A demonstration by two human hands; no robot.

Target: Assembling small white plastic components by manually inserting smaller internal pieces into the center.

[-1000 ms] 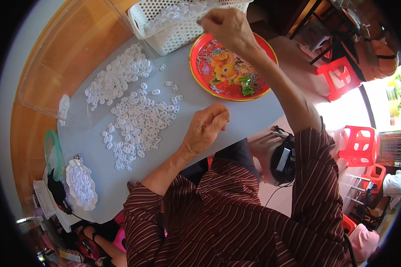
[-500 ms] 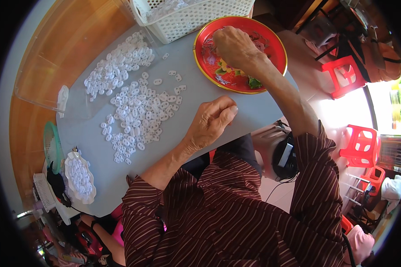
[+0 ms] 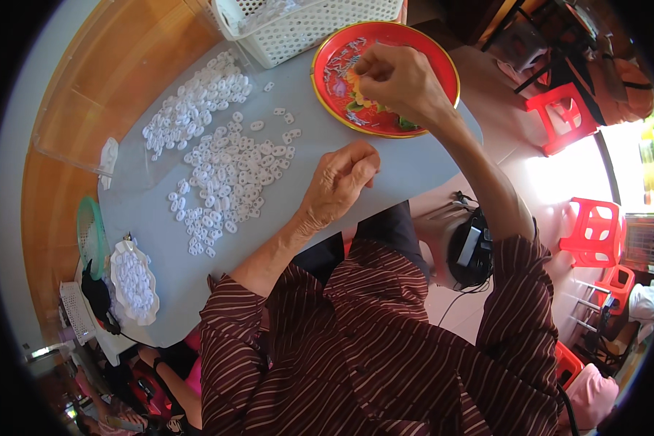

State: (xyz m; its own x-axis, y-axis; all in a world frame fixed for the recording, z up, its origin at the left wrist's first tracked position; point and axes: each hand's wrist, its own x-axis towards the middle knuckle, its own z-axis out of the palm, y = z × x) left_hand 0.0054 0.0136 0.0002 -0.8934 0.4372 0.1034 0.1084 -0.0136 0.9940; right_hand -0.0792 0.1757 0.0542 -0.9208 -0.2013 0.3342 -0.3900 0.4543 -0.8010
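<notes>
At the top of the frame I see the white basket (image 3: 305,25) cut off by the edge, and what my right hand (image 3: 400,80) pinches over the red plate (image 3: 334,73) is too small to tell. My left hand (image 3: 338,185) curls shut on the table (image 3: 414,163), hiding its palm from me.

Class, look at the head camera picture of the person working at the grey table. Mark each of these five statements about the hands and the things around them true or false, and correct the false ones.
1. The right hand is over the red plate. True.
2. The left hand is lifted high above the white basket. False: it rests on the grey table, curled, near the white rings.
3. The white rings lie scattered on the table. True.
4. The white basket sits at the near edge of the table beside the person's body. False: it stands at the far edge, next to the plate.
5. The plate is blue. False: it is red with a gold rim.
</notes>
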